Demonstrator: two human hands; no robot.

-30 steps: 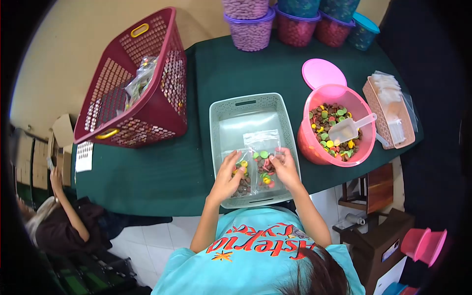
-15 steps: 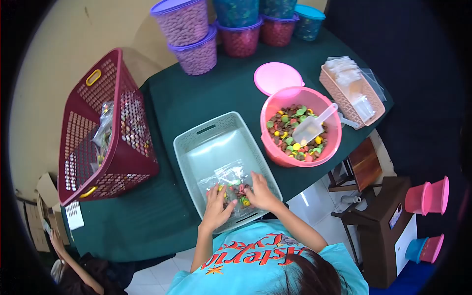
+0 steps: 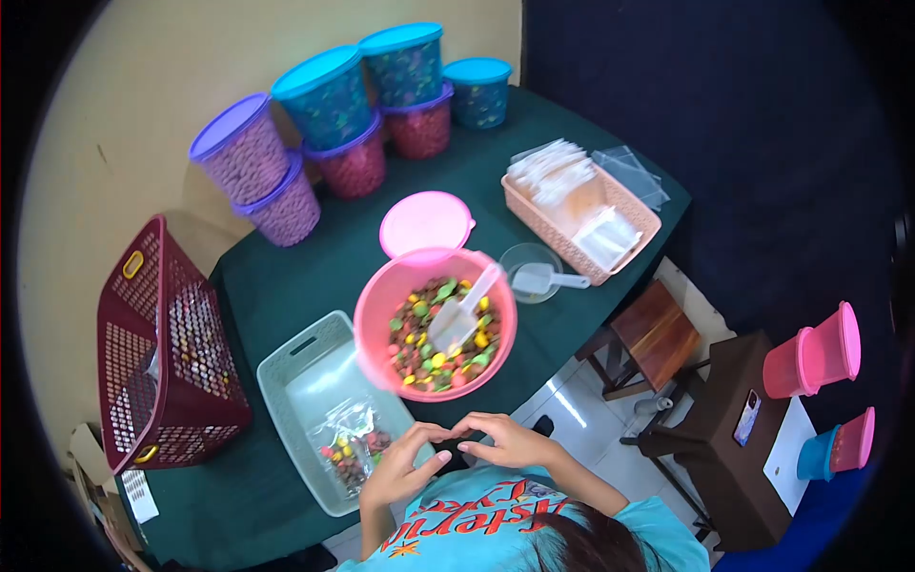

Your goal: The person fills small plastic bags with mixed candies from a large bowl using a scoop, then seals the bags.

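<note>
My left hand [image 3: 405,464] is over the near right corner of a pale green tray [image 3: 315,372], fingers stretched out. Its fingertips come close to those of my right hand [image 3: 510,442], which is held in front of my shirt with fingers extended; nothing shows in either hand. In the tray lies a clear plastic bag [image 3: 353,448] of colourful candies. A pink tub [image 3: 507,338] of brown, green, yellow and red candies stands just beyond my hands. A clear scoop [image 3: 453,326] rests in it.
A pink lid [image 3: 426,225] lies behind the tub. To the right, a small scoop [image 3: 536,278] sits on a clear round dish, beside a peach basket [image 3: 634,238] of plastic bags. A maroon basket [image 3: 195,419] stands left. Lidded tubs [image 3: 329,100] line the back; a stool [image 3: 658,324] stands right.
My hands have left the candy bag in the tray and moved right, toward the tub, coming together. The view has swung right; the other person's arm at lower left is out of sight.
</note>
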